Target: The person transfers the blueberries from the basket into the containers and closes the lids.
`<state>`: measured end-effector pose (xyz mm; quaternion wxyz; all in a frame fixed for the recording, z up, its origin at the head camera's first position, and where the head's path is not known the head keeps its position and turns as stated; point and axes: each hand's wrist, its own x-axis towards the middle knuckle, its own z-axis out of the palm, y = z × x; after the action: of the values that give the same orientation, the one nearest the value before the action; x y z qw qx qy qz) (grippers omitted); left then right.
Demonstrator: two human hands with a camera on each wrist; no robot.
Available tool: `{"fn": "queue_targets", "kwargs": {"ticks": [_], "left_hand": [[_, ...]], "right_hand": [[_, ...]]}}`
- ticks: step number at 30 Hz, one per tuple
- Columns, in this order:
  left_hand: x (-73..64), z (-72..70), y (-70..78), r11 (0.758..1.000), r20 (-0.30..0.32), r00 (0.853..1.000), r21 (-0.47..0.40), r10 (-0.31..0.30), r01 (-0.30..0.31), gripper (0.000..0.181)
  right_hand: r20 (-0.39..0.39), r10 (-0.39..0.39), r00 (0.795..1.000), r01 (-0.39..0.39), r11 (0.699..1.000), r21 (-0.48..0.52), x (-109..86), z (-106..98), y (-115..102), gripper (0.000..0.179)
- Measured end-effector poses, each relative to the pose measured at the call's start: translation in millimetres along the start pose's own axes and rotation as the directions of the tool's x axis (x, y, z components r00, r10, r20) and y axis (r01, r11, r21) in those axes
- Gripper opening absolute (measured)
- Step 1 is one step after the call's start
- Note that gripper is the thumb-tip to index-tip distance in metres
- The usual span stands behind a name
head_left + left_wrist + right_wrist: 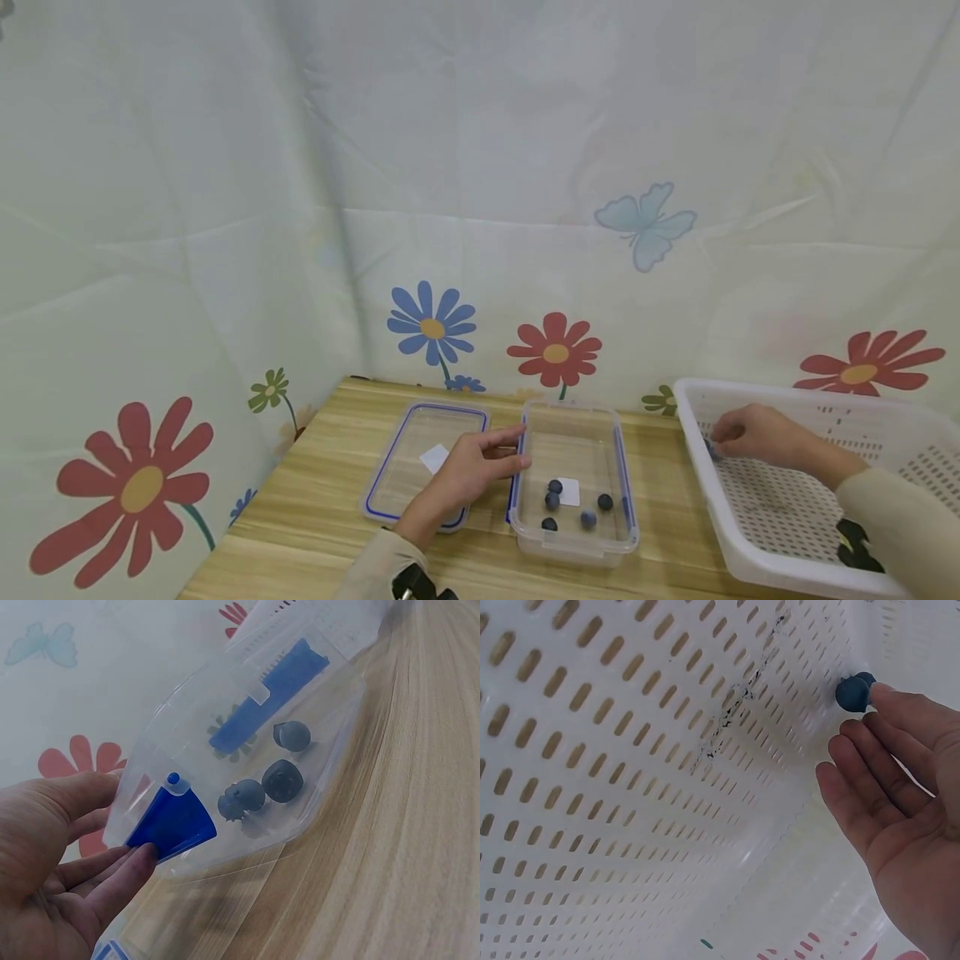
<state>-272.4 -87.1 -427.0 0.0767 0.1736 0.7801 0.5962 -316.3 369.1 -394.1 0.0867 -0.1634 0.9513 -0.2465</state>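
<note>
In the head view my left hand (480, 462) holds the left side of a clear plastic food container (573, 546), thumb at its rim. The left wrist view shows fingertips against the blue side latch (174, 821), which hangs folded outward. Several blueberries (588, 520) lie on the container's floor, mostly toward the near end. Over at the right, my right hand (761, 433) reaches inside a white perforated basket (705, 492). Its thumb and index fingertips pinch a dark blue blueberry (853, 695) by the basket wall; a second blueberry (867, 677) shows partly behind it.
Left of the container, a clear lid (386, 475) with a blue seal lies flat on the wooden table (300, 533), partly under my left forearm. A small white paper square (569, 492) shows at the container's floor. Behind the table hangs a flower-printed curtain (480, 250).
</note>
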Motion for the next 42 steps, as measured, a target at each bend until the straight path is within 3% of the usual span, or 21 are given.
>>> {"fn": "queue_targets", "kwargs": {"ticks": [22, 36, 42], "left_hand": [[-2.2, 0.6, 5.0, 1.0, -0.003, 1.0, -0.008, 0.009, -0.009, 0.053], [-1.3, 0.2, 2.8, 0.999, 0.0, 1.0, 0.039, 0.0, 0.0, 0.052], [-0.1, 0.0, 1.3, 0.999, -0.007, 1.0, 0.037, -0.003, 0.003, 0.051]], "right_hand": [[0.022, 0.02, 1.0, -0.019, 0.999, -0.039, 1.1, 2.5, 1.3, 0.014], [-0.085, -0.056, 0.995, 0.053, 0.998, -0.037, -4.5, -8.3, -4.3, 0.014], [-0.144, -0.052, 0.988, 0.051, 0.999, -0.011, -8.5, -16.9, -9.7, 0.021]]}}
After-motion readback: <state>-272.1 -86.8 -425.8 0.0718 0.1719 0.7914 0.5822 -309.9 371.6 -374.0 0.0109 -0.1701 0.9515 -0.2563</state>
